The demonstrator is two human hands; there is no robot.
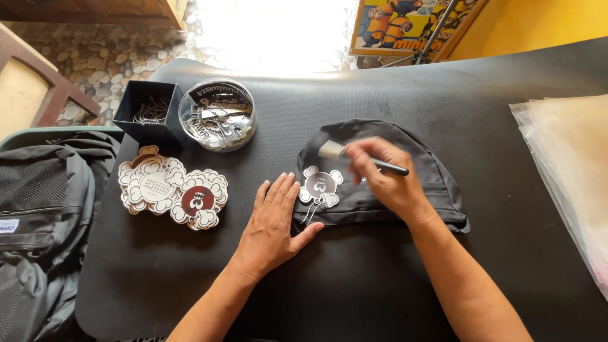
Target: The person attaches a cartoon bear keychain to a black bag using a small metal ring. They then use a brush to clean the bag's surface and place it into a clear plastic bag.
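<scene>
A black fabric cap (418, 161) lies flat on the black table mat (354, 278). A cloud-shaped paper tag (321, 185) with a dark round centre rests on the cap's left part, a thin string hanging from it. My left hand (273, 221) lies flat, fingers spread, on the mat at the cap's left edge, just beside the tag. My right hand (383, 174) is over the cap and grips a small brush (342, 152) with a black handle and pale bristles; the bristles sit on the cap above the tag.
Two stacks of cloud-shaped tags (171, 187) lie at the left. Behind them stand a small black box of strings (151, 113) and a round clear tub of labels (217, 114). Clear plastic bags (570, 171) are piled at right. A grey backpack (44, 221) sits beside the table.
</scene>
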